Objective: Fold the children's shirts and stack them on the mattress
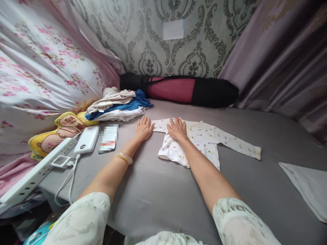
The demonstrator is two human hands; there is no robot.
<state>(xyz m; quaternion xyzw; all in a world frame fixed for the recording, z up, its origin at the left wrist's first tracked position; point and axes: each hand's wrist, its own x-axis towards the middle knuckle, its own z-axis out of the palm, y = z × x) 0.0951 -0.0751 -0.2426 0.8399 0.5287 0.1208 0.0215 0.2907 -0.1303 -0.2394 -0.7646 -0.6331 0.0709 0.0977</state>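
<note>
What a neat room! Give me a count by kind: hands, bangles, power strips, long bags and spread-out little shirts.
Hands: 2 (left hand, right hand)
Bangle: 1
Power strip: 1
Long bag: 1
Spread-out shirt: 1
Total: 6

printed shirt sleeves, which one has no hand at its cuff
The sleeve on the picture's right, its cuff in plain view; the left hand rests at the end of the other sleeve.
</note>
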